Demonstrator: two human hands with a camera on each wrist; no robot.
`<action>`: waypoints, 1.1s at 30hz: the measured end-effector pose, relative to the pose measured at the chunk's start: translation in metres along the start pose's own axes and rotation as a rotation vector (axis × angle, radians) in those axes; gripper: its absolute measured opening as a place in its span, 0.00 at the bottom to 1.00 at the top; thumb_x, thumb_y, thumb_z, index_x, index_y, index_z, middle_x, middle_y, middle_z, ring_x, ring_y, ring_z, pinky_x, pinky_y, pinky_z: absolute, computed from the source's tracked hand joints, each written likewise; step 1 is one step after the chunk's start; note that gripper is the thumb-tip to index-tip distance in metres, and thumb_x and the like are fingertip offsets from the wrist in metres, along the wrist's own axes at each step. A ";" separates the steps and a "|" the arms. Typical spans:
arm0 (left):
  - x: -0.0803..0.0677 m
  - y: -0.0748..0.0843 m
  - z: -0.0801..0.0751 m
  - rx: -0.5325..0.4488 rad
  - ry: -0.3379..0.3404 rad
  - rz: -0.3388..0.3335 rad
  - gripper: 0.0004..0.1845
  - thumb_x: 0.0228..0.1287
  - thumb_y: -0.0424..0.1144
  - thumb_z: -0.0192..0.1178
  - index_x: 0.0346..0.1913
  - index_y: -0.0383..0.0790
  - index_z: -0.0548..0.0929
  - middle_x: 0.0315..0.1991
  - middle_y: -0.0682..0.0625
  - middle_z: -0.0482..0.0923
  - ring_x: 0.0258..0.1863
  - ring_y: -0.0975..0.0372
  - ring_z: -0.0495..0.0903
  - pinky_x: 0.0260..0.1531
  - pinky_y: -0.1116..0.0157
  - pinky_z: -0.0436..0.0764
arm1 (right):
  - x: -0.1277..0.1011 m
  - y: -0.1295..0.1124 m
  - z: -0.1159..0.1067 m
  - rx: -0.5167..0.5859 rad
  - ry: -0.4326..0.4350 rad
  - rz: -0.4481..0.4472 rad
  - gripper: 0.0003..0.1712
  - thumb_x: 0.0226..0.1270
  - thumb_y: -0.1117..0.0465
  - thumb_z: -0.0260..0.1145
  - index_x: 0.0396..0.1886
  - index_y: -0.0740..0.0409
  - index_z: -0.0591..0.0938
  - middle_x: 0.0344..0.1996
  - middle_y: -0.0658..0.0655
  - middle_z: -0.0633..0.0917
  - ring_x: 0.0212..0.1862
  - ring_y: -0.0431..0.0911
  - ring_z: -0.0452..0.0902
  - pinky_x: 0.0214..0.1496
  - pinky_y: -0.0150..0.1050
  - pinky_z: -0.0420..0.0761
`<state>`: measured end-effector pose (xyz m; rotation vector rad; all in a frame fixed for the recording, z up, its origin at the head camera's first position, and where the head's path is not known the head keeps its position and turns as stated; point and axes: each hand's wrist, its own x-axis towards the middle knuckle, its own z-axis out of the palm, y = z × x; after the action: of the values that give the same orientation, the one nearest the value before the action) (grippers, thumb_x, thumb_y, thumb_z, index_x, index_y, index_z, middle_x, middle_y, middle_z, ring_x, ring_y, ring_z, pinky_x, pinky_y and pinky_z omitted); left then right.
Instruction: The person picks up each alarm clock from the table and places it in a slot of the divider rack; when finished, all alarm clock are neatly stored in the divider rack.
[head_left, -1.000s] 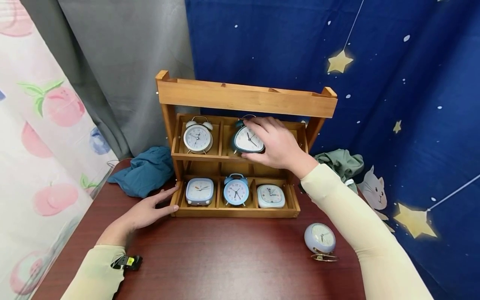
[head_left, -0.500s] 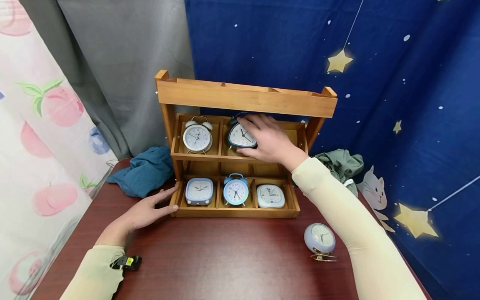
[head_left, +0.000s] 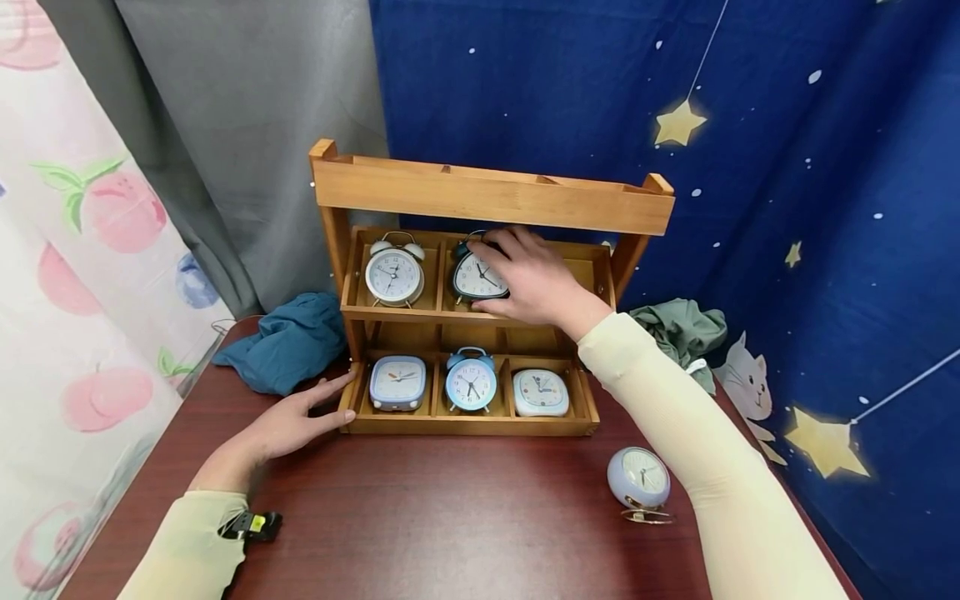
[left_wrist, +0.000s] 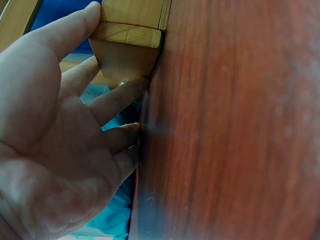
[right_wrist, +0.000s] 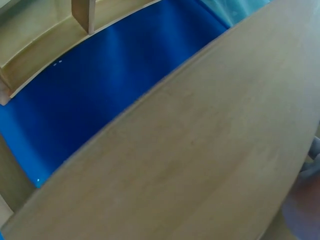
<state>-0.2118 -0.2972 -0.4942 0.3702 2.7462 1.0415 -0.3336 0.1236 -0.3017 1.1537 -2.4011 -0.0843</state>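
Observation:
My right hand (head_left: 531, 277) holds a dark teal rounded-triangle alarm clock (head_left: 478, 276) in the upper tier of a wooden rack (head_left: 472, 427). Its fingers lie over the clock's top right and the thumb is at the lower edge; part of the dial is hidden. A white twin-bell alarm clock (head_left: 394, 275) stands in the compartment to the left. My left hand (head_left: 296, 425) rests at the rack's lower left corner. In the left wrist view, the thumb of the left hand (left_wrist: 60, 135) touches the wood and the fingers extend along its side.
The bottom tier holds a blue-rimmed square clock (head_left: 398, 383), a light blue twin-bell clock (head_left: 471, 382) and a white rounded clock (head_left: 541, 392). A lavender round clock (head_left: 637, 477) stands on the table (head_left: 450, 517) at right. Teal cloth (head_left: 292, 343) and green cloth (head_left: 682, 329) flank the rack.
My right hand has moved left with the teal alarm clock, bringing it closer to the divider beside the white clock. The left hand has stayed at the rack's corner.

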 end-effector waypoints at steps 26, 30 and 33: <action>0.003 -0.003 0.001 -0.005 -0.009 -0.018 0.48 0.77 0.69 0.65 0.90 0.52 0.64 0.87 0.28 0.54 0.86 0.30 0.51 0.77 0.25 0.59 | -0.012 0.002 -0.007 0.157 -0.061 0.043 0.56 0.73 0.22 0.66 0.89 0.46 0.67 0.82 0.61 0.66 0.81 0.61 0.63 0.81 0.63 0.67; 0.003 -0.003 0.002 -0.012 -0.009 -0.017 0.47 0.77 0.68 0.65 0.90 0.52 0.64 0.87 0.28 0.55 0.86 0.30 0.51 0.77 0.25 0.58 | -0.028 0.004 -0.015 0.214 -0.032 0.086 0.56 0.74 0.25 0.70 0.90 0.47 0.66 0.84 0.62 0.64 0.83 0.62 0.61 0.82 0.64 0.67; 0.004 -0.003 0.001 -0.012 -0.008 -0.018 0.48 0.77 0.68 0.65 0.90 0.52 0.64 0.87 0.28 0.55 0.86 0.30 0.51 0.77 0.25 0.59 | -0.047 0.010 -0.018 0.239 0.023 0.088 0.55 0.74 0.29 0.74 0.90 0.49 0.67 0.84 0.61 0.65 0.83 0.61 0.60 0.81 0.64 0.68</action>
<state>-0.2154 -0.2978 -0.4977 0.3463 2.7296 1.0487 -0.3073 0.1680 -0.3012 1.1408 -2.4882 0.2492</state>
